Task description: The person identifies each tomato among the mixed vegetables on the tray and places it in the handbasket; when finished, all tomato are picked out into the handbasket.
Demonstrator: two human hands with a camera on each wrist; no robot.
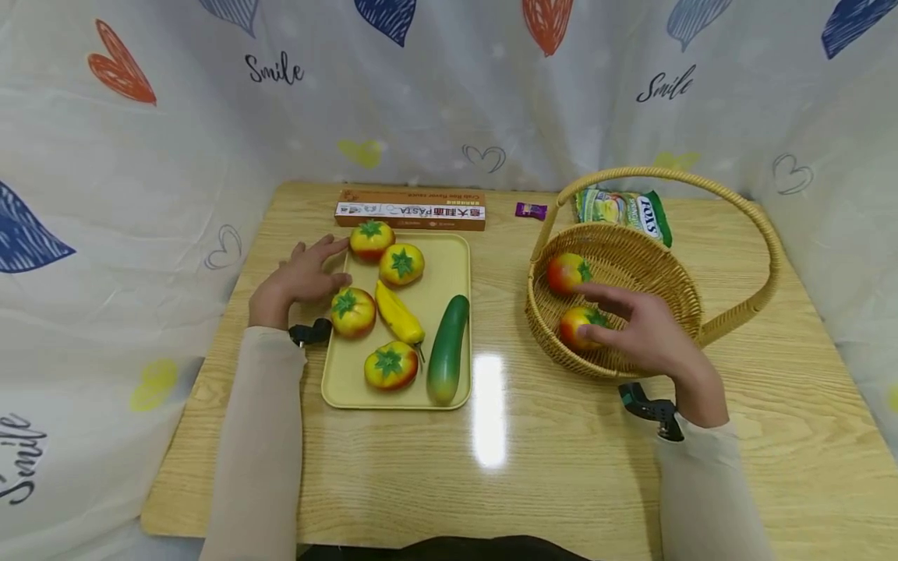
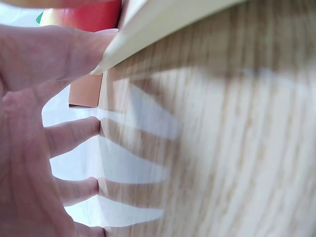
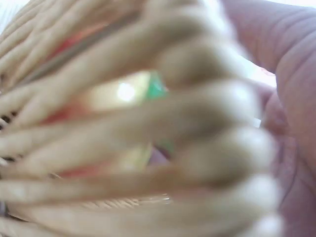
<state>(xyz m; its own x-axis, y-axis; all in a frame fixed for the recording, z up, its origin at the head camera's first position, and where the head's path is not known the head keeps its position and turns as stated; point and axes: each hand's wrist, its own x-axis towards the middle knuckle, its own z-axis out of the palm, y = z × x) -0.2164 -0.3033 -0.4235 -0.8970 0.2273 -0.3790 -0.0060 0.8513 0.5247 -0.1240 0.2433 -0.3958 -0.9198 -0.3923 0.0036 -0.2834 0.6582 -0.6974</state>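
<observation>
My right hand (image 1: 645, 327) reaches into the wicker basket (image 1: 540, 327), its thumb and fingers apart over a red-and-yellow tomato (image 1: 575, 321). Another tomato (image 1: 564, 274) lies just behind it. In the right wrist view the woven wall (image 3: 123, 118) hides much of the tomatoes and fingers. My left hand (image 1: 302, 278) rests at the left edge of the cream tray (image 1: 456, 249) with fingers spread. The left wrist view shows its thumb (image 2: 64, 52) at the tray rim and other fingertips on the table. Several tomatoes (image 1: 390, 365), a yellow pepper (image 1: 398, 313) and a green cucumber (image 1: 449, 351) lie on the tray.
Behind the tray lies a pasta box (image 1: 410, 210). A small purple packet (image 1: 531, 210) is between it and the basket. A green snack bag (image 1: 624, 212) sits behind the basket, whose tall handle (image 1: 765, 234) arches to the right. Printed cloth hangs around the table.
</observation>
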